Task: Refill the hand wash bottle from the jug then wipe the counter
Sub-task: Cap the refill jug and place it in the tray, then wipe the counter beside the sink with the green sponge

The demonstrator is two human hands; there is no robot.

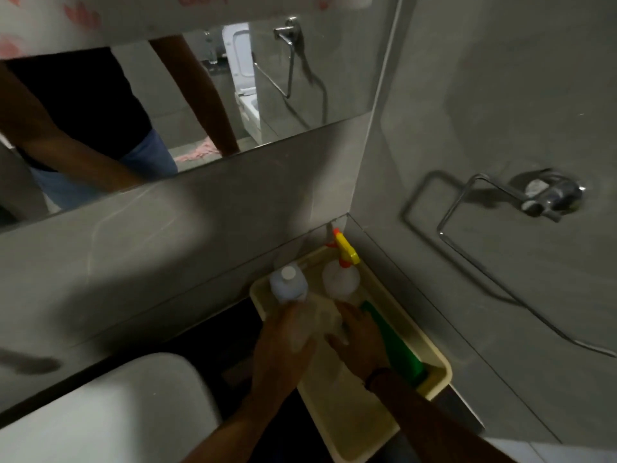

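In the corner tray (pixel 334 416), I read the left hand (pixel 283 339) against a blurred clear bottle (pixel 317 317), grip untellable, the bottle between both hands, equally near, and the right hand (pixel 359 332) resting straight-fingered on its other side.

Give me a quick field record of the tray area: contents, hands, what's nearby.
tray: cream tray, in the counter corner
back left: capped bottle, upright
back right: spray bottle, yellow trigger, upright
right side: green bottle, lying down
hands: left hand and right hand over the tray, both touching a clear thing; blurred, grip unclear
sink: white sink, left of tray
wall: towel ring, right of tray
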